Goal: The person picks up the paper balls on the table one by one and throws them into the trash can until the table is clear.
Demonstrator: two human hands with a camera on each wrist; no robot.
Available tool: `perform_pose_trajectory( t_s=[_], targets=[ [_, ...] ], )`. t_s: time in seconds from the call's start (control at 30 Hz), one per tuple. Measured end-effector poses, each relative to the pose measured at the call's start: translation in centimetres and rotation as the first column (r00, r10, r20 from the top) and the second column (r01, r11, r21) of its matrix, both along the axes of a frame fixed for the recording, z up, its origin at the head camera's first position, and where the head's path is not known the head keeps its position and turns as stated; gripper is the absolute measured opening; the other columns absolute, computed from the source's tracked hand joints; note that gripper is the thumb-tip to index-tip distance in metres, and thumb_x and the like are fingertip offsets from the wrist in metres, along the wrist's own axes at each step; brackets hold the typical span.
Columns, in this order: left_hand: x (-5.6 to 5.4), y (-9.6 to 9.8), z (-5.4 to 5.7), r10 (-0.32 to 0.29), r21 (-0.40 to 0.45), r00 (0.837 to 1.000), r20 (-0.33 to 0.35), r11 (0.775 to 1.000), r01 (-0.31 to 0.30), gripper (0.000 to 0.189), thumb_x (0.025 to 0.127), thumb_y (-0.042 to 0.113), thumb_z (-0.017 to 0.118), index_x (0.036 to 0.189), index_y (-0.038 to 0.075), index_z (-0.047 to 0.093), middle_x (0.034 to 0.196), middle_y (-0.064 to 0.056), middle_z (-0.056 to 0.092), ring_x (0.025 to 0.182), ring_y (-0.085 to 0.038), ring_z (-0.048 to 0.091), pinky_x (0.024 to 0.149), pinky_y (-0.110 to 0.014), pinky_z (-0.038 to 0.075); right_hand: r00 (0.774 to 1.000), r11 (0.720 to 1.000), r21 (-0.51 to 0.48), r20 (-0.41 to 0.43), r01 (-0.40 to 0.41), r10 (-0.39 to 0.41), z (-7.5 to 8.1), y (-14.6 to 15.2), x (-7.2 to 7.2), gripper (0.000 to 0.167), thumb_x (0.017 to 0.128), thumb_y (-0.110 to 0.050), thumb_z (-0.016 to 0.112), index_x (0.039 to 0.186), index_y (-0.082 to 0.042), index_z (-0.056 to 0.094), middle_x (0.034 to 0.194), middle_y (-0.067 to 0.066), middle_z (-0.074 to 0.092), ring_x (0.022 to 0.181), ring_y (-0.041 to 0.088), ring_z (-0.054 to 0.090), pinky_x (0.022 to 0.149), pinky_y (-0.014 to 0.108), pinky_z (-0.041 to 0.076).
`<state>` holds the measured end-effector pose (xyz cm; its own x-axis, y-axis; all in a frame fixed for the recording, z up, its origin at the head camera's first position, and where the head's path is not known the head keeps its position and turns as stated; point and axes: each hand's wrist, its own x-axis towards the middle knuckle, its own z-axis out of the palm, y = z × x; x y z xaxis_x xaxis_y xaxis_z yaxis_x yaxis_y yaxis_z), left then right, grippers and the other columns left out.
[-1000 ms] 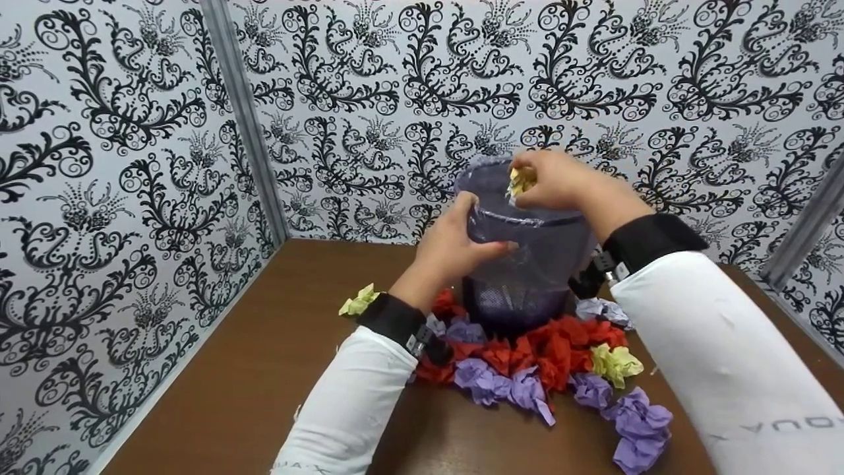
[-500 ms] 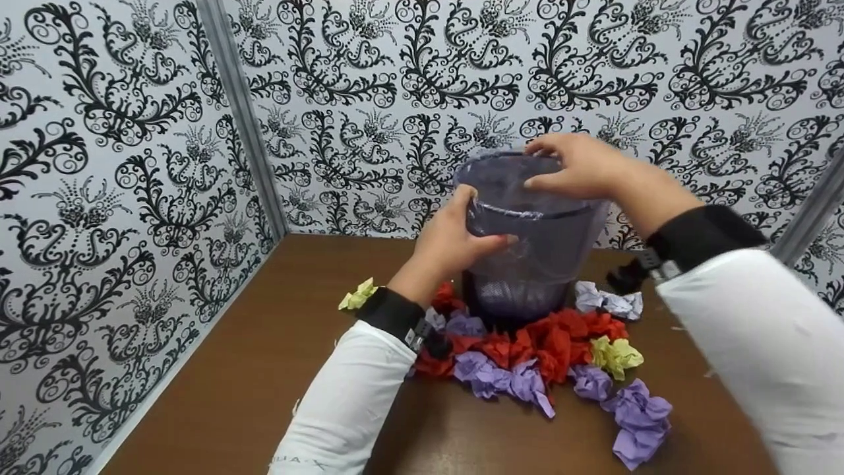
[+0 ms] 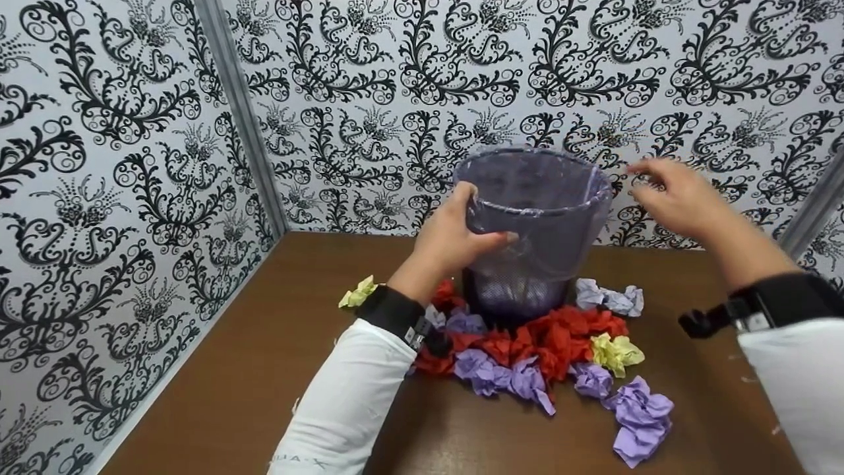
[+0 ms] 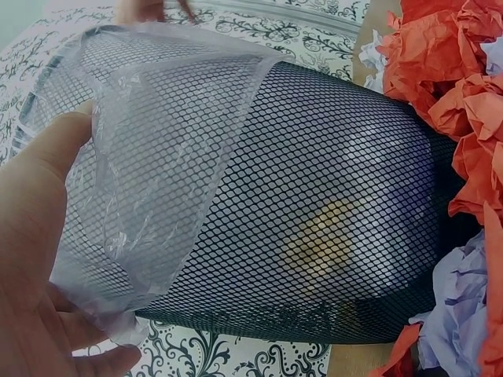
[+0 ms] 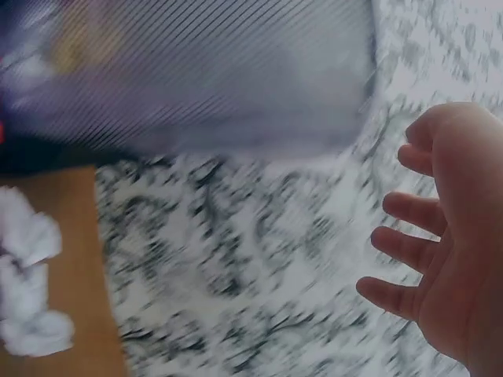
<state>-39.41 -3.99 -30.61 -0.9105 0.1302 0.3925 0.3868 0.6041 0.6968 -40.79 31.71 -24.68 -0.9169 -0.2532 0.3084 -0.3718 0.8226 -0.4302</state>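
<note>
A dark mesh wastebasket (image 3: 517, 297) stands on the table, with a translucent plastic liner (image 3: 554, 241) folded over its rim. My left hand (image 3: 445, 241) holds the basket at the near left of the rim, its thumb lying along the lined outer wall. Through the mesh in the left wrist view, a yellow crumpled paper (image 4: 318, 239) and some pale, blurred pieces show near the bottom. To the right of the rim, my right hand (image 3: 679, 201) is in the air, apart from the basket. It holds nothing, and its fingers are loosely bent in the right wrist view.
Red crumpled papers (image 3: 554, 340) crowd the basket's base. Purple crumpled papers (image 3: 639, 422) lie in front and to the right. A yellow crumpled paper (image 3: 616, 355) and pale ones (image 3: 610, 298) sit at the right, another yellow ball (image 3: 358, 292) at the left. Patterned walls (image 3: 369, 119) enclose the table.
My right hand let go of a yellow crumpled paper inside the basket, then moved out over the rim to the right. My left hand stayed on the basket.
</note>
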Motion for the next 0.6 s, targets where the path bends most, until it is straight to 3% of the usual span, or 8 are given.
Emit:
perform_pose_trajectory(
  t_s=[0.13, 0.27, 0.33, 0.43, 0.6],
  targets=[
    [0.0, 0.0, 0.0, -0.007, 0.001, 1.0, 0.002, 1.0, 0.007, 0.078, 0.062, 0.065, 0.09, 0.121, 0.038, 0.047, 0.109, 0.013, 0.063, 0.099, -0.013, 0.066, 0.09, -0.041, 0.059, 0.998, 1.0, 0.03, 0.064, 0.008, -0.01, -5.0, 2.3, -0.8, 0.052, 0.104, -0.029, 0.052, 0.151, -0.009, 0.044, 0.156, 0.033, 0.038, 0.121, 0.053, 0.051, 0.092, 0.071, 0.048],
    [-0.1, -0.1, -0.1, -0.004, 0.0, 1.0, -0.002, 1.0, 0.004, 0.079, 0.061, 0.066, 0.09, 0.121, 0.038, 0.047, 0.11, 0.013, 0.063, 0.1, -0.014, 0.065, 0.091, -0.042, 0.058, 0.982, 0.999, 0.005, 0.184, -0.033, 0.031, -9.7, 3.2, -1.1, 0.057, 0.102, -0.026, 0.06, 0.15, -0.002, 0.042, 0.158, 0.035, 0.033, 0.14, 0.057, 0.036, 0.111, 0.077, 0.031],
    [-0.1, -0.1, -0.2, 0.0, -0.006, 1.0, -0.014, 1.0, 0.0, 0.079, 0.062, 0.065, 0.09, 0.121, 0.037, 0.047, 0.109, 0.012, 0.064, 0.1, -0.014, 0.065, 0.09, -0.041, 0.058, 0.968, 0.999, -0.02, 0.246, -0.04, 0.043, -11.7, 3.4, -1.2, 0.061, 0.1, -0.024, 0.063, 0.151, 0.0, 0.041, 0.159, 0.036, 0.031, 0.136, 0.056, 0.042, 0.11, 0.075, 0.035],
    [-0.1, 0.0, -0.3, 0.007, -0.02, 0.999, -0.036, 1.0, -0.008, 0.079, 0.062, 0.065, 0.09, 0.122, 0.037, 0.046, 0.108, 0.011, 0.065, 0.098, -0.015, 0.066, 0.088, -0.04, 0.058, 0.957, 0.999, -0.008, 0.288, -0.045, 0.046, -14.1, 3.5, -1.1, 0.065, 0.096, -0.024, 0.068, 0.15, 0.002, 0.043, 0.157, 0.038, 0.032, 0.13, 0.055, 0.049, 0.107, 0.073, 0.042],
    [-0.1, -0.1, -0.3, 0.013, -0.029, 0.999, -0.052, 0.999, -0.014, 0.079, 0.063, 0.066, 0.09, 0.122, 0.037, 0.045, 0.109, 0.011, 0.065, 0.097, -0.015, 0.066, 0.086, -0.039, 0.058, 0.968, 0.992, 0.097, 0.245, -0.077, 0.051, -16.2, 3.9, -1.4, 0.067, 0.089, -0.028, 0.074, 0.143, 0.004, 0.052, 0.142, 0.038, 0.052, 0.115, 0.05, 0.061, 0.099, 0.07, 0.048]
  ],
)
